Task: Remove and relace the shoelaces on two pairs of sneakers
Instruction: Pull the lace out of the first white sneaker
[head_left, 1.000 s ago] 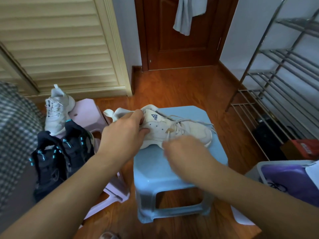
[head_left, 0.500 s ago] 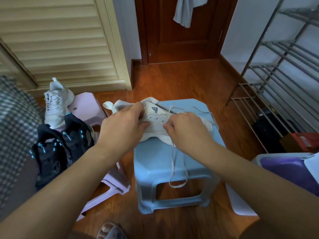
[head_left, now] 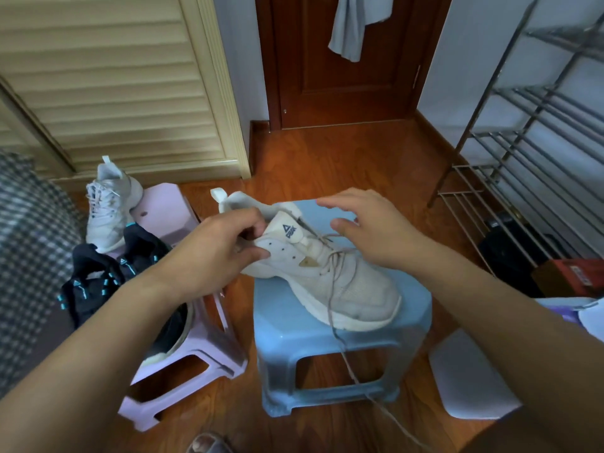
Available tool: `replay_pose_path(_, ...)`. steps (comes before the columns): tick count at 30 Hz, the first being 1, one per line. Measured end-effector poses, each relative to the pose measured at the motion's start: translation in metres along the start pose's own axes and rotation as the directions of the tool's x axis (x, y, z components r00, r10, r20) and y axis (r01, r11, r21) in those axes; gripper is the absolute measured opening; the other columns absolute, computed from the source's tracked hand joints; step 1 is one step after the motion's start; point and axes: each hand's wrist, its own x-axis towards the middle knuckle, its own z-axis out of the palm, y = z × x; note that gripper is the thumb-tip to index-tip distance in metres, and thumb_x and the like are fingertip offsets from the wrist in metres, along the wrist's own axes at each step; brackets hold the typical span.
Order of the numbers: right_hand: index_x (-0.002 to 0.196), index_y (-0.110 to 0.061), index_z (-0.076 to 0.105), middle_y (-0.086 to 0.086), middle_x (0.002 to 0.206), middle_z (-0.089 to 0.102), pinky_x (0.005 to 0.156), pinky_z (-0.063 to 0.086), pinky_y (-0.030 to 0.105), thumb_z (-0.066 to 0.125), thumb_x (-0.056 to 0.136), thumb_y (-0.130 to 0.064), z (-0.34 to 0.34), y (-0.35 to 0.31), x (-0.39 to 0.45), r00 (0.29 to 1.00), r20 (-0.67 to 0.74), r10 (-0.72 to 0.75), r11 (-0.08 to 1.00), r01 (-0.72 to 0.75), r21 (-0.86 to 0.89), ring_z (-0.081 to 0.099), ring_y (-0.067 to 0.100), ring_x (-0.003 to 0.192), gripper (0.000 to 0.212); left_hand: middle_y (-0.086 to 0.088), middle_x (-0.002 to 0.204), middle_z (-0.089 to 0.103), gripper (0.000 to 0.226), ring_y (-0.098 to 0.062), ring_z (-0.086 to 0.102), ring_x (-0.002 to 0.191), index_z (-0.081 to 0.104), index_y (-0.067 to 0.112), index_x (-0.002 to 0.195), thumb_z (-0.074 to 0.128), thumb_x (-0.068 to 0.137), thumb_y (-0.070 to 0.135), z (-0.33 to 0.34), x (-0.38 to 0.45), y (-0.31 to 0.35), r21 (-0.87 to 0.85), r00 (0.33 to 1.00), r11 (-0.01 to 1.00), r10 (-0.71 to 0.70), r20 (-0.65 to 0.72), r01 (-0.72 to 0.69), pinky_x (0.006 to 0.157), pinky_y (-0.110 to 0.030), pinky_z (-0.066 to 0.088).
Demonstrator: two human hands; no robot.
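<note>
White sneaker [head_left: 330,279] lies on its side on top of the blue stool [head_left: 333,341], toe toward the near right and heel toward the far left, with the tongue logo facing up. Our left hand [head_left: 209,253] pinches the collar and tongue area of this sneaker between thumb and curled fingers, so that grip is clamped on the shoe. Our right hand [head_left: 369,230] hovers just above the lacing zone with fingers spread and relaxed; that grip is apart and holds nothing. Part of the shoelace [head_left: 333,289] is threaded across the upper eyelets, and a loose length runs down over the sole, past the front of the blue stool and onto the wooden floor [head_left: 327,158] near us. To the left, a pink stool [head_left: 192,351] carries a pair of black sneakers [head_left: 108,279] with teal accents, and a second white sneaker [head_left: 108,207] stands at its far end, laces in place. Behind these we see a louvred door [head_left: 114,83], and farther back a brown door [head_left: 343,60] with a grey cloth [head_left: 353,24] hanging on it. A metal shoe rack [head_left: 529,152] stands at the right. A checked fabric [head_left: 29,256] fills the left edge.
</note>
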Motion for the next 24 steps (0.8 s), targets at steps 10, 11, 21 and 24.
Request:
replay_pose_path(10, 0.106, -0.028, 0.073, -0.008, 0.106, 0.071, 0.088, 0.053, 0.036, 0.059, 0.099, -0.018, -0.025, 0.041, -0.005, 0.968, 0.016, 0.249, 0.965, -0.249, 0.084, 0.066, 0.016, 0.100, 0.018, 0.008, 0.086, 0.059, 0.025, -0.014, 0.054, 0.081, 0.053, 0.024, 0.090, 0.078, 0.087, 0.020, 0.001, 0.000, -0.007, 0.000, 0.998, 0.998, 0.057, -0.006, -0.057, 0.068, -0.038, 0.049)
replay_pose_path(11, 0.112, -0.028, 0.072, -0.010, 0.108, 0.071, 0.093, 0.051, 0.030, 0.062, 0.098, -0.019, -0.015, 0.028, -0.011, 0.979, 0.101, 0.176, 0.974, -0.188, 0.125, 0.065, 0.010, 0.103, 0.020, 0.009, 0.086, 0.059, 0.026, -0.013, 0.054, 0.082, 0.053, 0.025, 0.090, 0.078, 0.087, 0.021, 0.001, 0.001, -0.008, 0.006, 0.999, 0.999, 0.054, -0.005, -0.054, 0.068, -0.039, 0.049)
replay_pose_path(21, 0.128, -0.020, 0.065, 0.015, 0.126, 0.062, 0.099, 0.043, 0.044, 0.060, 0.098, -0.031, -0.046, 0.057, -0.012, 0.849, -0.279, 0.449, 0.803, -0.520, -0.291, 0.055, 0.036, 0.115, 0.033, 0.013, 0.085, 0.057, 0.029, -0.008, 0.054, 0.079, 0.049, 0.032, 0.088, 0.076, 0.088, 0.025, 0.002, -0.001, -0.001, 0.014, 1.000, 1.000, 0.006, -0.019, -0.006, 0.066, -0.037, 0.050)
replay_pose_path(24, 0.102, -0.021, 0.074, 0.005, 0.101, 0.068, 0.085, 0.047, 0.036, 0.064, 0.095, -0.029, -0.040, 0.022, -0.018, 0.927, -0.213, 0.308, 0.913, -0.351, -0.208, 0.059, 0.023, 0.096, 0.015, 0.013, 0.082, 0.057, 0.025, -0.004, 0.054, 0.076, 0.049, 0.031, 0.086, 0.075, 0.088, 0.031, 0.006, -0.002, 0.010, 0.119, 0.996, 0.991, -0.048, -0.077, 0.057, 0.060, -0.030, 0.045)
